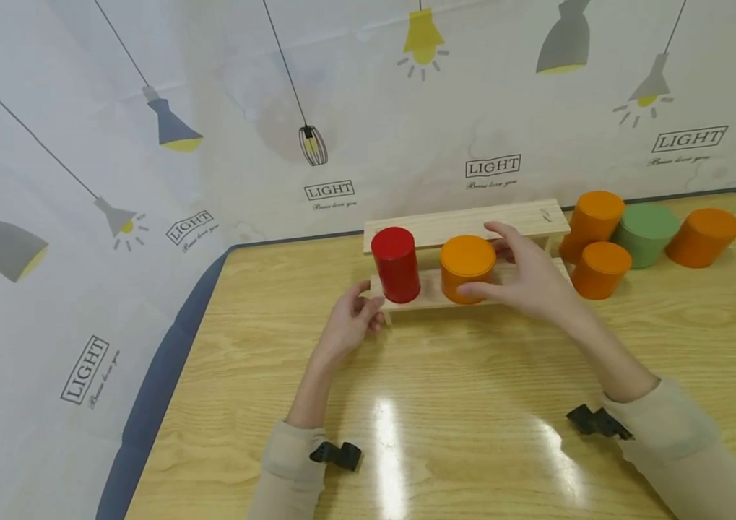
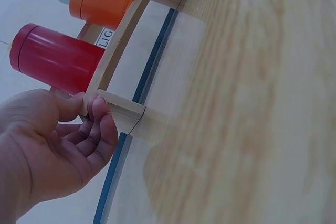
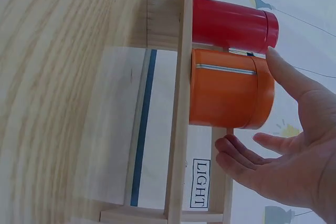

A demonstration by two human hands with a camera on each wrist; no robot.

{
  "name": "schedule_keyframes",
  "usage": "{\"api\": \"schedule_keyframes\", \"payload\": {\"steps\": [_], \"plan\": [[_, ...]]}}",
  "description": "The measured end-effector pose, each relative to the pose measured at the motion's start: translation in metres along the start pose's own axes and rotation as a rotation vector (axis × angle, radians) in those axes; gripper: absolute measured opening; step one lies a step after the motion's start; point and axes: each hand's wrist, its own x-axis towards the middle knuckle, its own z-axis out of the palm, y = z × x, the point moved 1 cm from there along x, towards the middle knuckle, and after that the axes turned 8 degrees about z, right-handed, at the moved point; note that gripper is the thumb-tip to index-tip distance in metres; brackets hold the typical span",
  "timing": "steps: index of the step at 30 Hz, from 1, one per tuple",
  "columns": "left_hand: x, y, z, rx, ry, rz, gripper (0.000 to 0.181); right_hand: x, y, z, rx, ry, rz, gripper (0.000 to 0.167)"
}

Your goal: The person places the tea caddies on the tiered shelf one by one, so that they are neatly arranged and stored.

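A two-step wooden shelf (image 1: 428, 295) stands on the table. My left hand (image 1: 347, 322) pinches the left end of its lower step between thumb and fingers, as the left wrist view also shows. On that step stand a red canister (image 1: 396, 266) at the left and a shorter orange canister (image 1: 468, 270) beside it, a small gap between them. My right hand (image 1: 532, 279) is spread around the right side of the orange canister. In the right wrist view its thumb is by the lid edge and its other fingers are apart from the canister; any thumb contact is unclear.
Right of the shelf stand a tall orange canister (image 1: 594, 225), a small orange canister (image 1: 602, 270), a green canister (image 1: 647, 235) and another orange canister (image 1: 704, 237). The upper step (image 1: 465, 225) lies behind. A lamp-patterned sheet (image 1: 381, 108) hangs behind the table (image 1: 472, 404).
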Motion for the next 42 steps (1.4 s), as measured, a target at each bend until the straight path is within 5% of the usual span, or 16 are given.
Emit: {"api": "schedule_keyframes", "payload": {"steps": [10, 23, 42], "plan": [[0.001, -0.004, -0.001, -0.001, 0.004, -0.016, 0.051, -0.011, 0.007, -0.024, -0.01, 0.022, 0.039, 0.103], [-0.001, -0.002, -0.001, -0.014, -0.007, -0.007, 0.053, -0.02, 0.041, -0.059, -0.01, 0.151, 0.027, 0.089], [0.0, -0.003, 0.0, -0.016, -0.005, 0.005, 0.054, -0.029, 0.097, -0.098, -0.037, 0.154, 0.123, 0.077]]}}
